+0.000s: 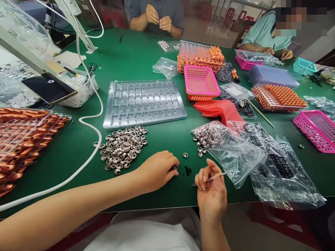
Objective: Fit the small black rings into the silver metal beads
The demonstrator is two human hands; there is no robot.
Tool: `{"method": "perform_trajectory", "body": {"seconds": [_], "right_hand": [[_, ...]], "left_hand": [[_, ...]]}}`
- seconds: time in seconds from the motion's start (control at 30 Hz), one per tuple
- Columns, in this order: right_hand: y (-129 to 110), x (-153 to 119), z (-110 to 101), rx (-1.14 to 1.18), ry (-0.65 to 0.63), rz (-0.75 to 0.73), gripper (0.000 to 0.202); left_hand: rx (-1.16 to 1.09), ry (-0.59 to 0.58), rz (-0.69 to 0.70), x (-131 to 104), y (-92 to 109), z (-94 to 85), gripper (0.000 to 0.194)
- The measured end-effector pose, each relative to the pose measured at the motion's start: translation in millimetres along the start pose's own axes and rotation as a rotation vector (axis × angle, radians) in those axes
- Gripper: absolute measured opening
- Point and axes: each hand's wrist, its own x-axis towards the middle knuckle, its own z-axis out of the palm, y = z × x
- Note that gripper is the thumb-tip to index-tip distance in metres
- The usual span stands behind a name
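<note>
Near the front edge of the green table (162, 139), my left hand (158, 170) pinches a small metal ring (176, 168) between thumb and fingers. My right hand (211, 191), palm up, has its fingers curled round a thin clear stick (213, 177). Between the hands lies a little heap of tiny black parts (187, 170). One loose ring (185, 155) sits just behind them. A pile of metal rings (121, 148) spreads beyond my left forearm. Behind my right hand is a clear bag of rings (213, 134), with a few rings beside it.
A clear compartment tray (145, 103) lies behind the pile. A white cable (90, 129) crosses the left side, by trays of orange parts (23, 139). Pink baskets (201, 82), red sheets (220, 108) and plastic bags (282, 174) are right. Two people sit across the table.
</note>
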Motion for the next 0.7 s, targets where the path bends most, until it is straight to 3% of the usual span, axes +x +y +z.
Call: {"method": "perform_trajectory", "body": {"seconds": [0.17,0.3,0.53,0.7], "right_hand": [[-4.4,-3.8,5.7,-0.093,0.029,0.027,0.05],[-5.4,-7.5,7.2,-0.217,-0.012,0.027,0.053],[-9.9,-9.1,-4.9,-0.475,-0.055,-0.009,0.07],[-16.0,-4.9,-7.7,-0.485,-0.045,0.0,0.049]], "left_hand": [[-0.027,0.08,0.001,-11.3,2.4,10.9,0.016],[-0.035,0.093,0.039,-9.6,-2.5,15.8,0.022],[-0.126,-0.004,0.009,-9.4,-5.6,7.1,0.038],[-0.279,-0.082,0.0,-9.0,-10.4,-2.7,0.026]]}}
